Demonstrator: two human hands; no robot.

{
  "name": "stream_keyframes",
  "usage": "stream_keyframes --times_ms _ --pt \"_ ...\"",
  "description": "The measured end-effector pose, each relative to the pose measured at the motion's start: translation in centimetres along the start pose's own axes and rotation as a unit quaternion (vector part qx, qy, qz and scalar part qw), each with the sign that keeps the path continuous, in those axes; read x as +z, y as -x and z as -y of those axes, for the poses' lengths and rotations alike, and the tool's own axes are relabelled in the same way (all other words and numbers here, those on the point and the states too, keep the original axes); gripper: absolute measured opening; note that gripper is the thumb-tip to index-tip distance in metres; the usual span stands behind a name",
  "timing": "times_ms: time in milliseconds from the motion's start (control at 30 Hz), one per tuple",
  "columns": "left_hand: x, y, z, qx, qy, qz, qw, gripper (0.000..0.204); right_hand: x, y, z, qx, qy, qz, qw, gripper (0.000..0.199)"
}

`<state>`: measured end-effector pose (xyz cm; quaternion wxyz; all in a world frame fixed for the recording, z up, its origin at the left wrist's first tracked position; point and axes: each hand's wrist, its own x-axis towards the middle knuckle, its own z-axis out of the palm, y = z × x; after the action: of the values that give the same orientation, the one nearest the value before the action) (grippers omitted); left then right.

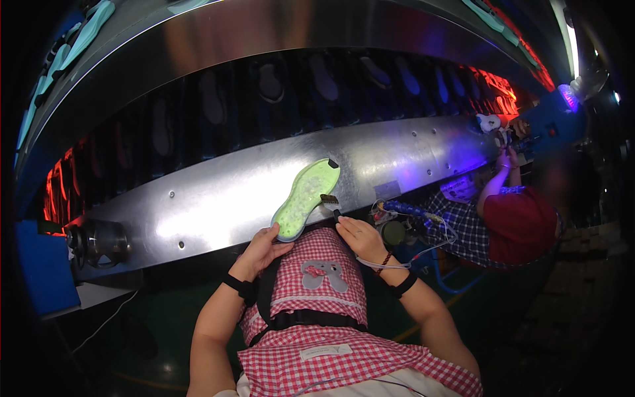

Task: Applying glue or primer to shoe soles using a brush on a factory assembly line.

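The left hand (263, 248) reaches forward, its grip pinching the heel of the green shoe sole (305, 197); the right hand (360, 238) grips a small brush (330, 203) touching the sole's edge.

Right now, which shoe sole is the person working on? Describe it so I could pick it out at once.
Find the long shiny metal ledge running in front of the dark conveyor. At its near edge, above the pink checked apron, the left hand props up one shoe sole while the right hand holds a small brush to it. It glows pale green; the soles on the conveyor behind look dark.
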<state>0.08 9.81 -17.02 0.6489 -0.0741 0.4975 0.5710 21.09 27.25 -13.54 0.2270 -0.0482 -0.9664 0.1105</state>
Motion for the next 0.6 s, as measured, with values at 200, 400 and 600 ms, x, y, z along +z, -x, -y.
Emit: stream_keyframes --times_ms 200,400,600 --pt "0.1 0.0 0.2 -0.022 0.021 0.009 0.999 0.048 -1.3 -1.5 1.5 0.304 -0.302 -0.120 0.896 0.018" --pt "1.6 0.9 -0.4 -0.041 -0.020 -0.042 0.998 0.051 2.2 -1.3 1.9 0.506 -0.682 -0.089 0.521 0.020" --pt "0.8 0.2 0.3 -0.011 -0.036 -0.018 0.999 0.052 3.7 -1.0 2.4 0.541 -0.690 -0.097 0.471 0.022"
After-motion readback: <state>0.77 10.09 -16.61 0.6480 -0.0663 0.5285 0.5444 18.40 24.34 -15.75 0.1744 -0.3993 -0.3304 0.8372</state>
